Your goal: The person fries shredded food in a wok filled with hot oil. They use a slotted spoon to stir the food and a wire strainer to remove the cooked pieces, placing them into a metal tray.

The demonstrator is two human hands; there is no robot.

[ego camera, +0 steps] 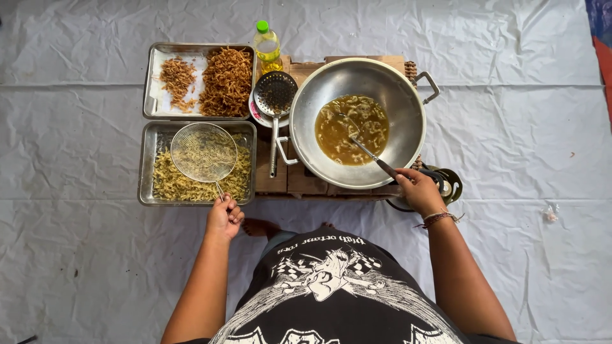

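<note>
Steel wire skimmer, round and fine-meshed [203, 152], gripped at the handle end by left hand [224, 218], fingers closed round it. Basket hovering over pale raw strips in near rectangular metal tray [146, 172], up and away from the hand. Right hand [417, 189] clamped on dark handle of long metal stirring tool [364, 151], its tip sunk in brownish oil with frying strips inside wide silver wok [401, 102], up-left of the hand. Wok seated on low wooden counter [306, 180]. Far metal tray [155, 83] holding browned fried strips. Perforated metal ladle [275, 94] lying between trays and wok. Yellow oil bottle with green cap [267, 44] standing behind ladle. White plastic sheet [76, 146] spread across floor.
</note>
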